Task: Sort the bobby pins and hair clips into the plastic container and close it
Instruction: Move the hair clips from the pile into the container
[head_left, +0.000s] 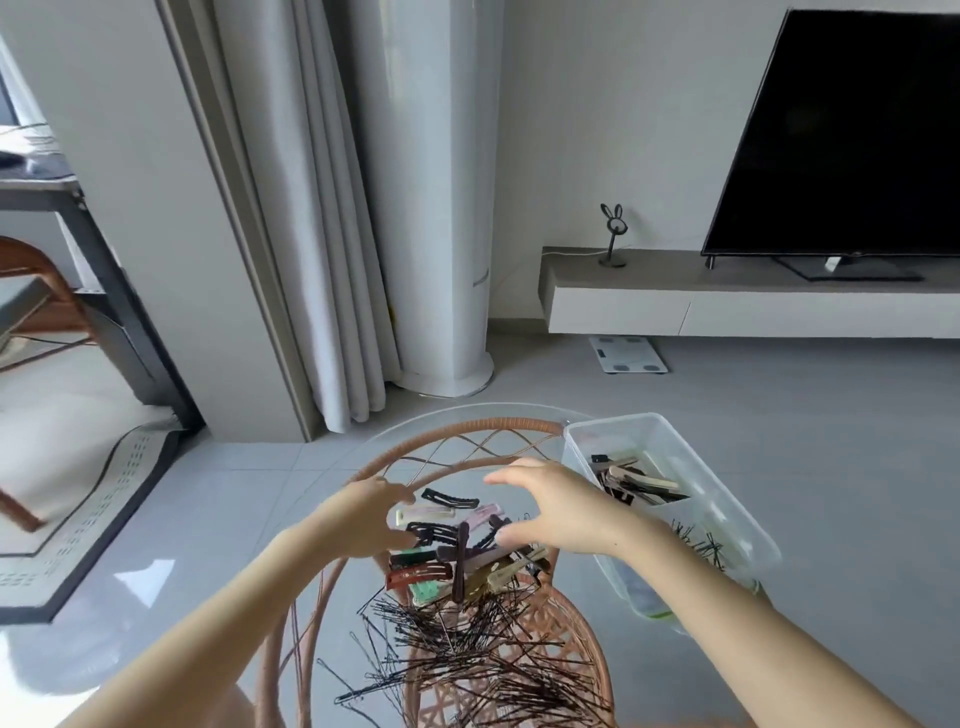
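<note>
Bobby pins (467, 654) nearest; L hand (363, 519) & R hand (550, 506) over hair clips (457, 545), both grips open, container (727, 499) right

This is a home, most likely a living room. A large flat television (852, 135) stands on a low floating cabinet (727, 301) along the white wall, and a small rabbit-shaped ornament (613, 236) stands on the same cabinet. A white bathroom scale (627, 354) lies on the grey tiled floor (779, 415) under it. Long pale curtains (322, 234) hang in the corner, beside a tall white column-shaped appliance (436, 208). On the left there is a rug (93, 499), part of a wooden chair (31, 280) and a dark table frame (109, 270). A round glass table with a rattan base (467, 431) is in front.
</note>
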